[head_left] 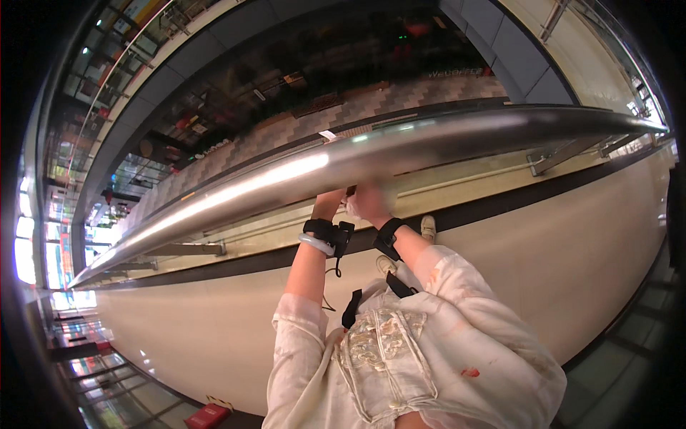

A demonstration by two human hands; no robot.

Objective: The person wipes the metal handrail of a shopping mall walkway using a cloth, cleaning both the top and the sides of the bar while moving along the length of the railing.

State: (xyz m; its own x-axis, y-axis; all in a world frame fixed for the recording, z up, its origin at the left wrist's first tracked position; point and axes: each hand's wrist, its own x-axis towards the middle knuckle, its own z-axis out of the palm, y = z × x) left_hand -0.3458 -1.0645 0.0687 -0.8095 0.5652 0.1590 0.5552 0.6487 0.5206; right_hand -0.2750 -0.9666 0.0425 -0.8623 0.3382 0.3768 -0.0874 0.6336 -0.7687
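A thick shiny metal handrail [429, 146] sweeps across in front of me. Just under it, my left hand [329, 204] reaches forward; the rail covers its fingers. Close beside it on the right is my right hand [373, 200], blurred, with its fingers hidden or smeared. Between the two hands a small dark and whitish bit shows, too unclear to name. Black straps circle both wrists, and a pale bangle [316, 244] sits on my left forearm. Above the rail is a small bright patch [327, 134] that I cannot make out.
Metal brackets [564, 157] stand under the rail along a dark floor strip [486, 207]. Beyond the rail lies a lower level with a patterned floor [286, 139]. My shoes [428, 227] are near the strip. A red box [209, 416] stands at the lower left.
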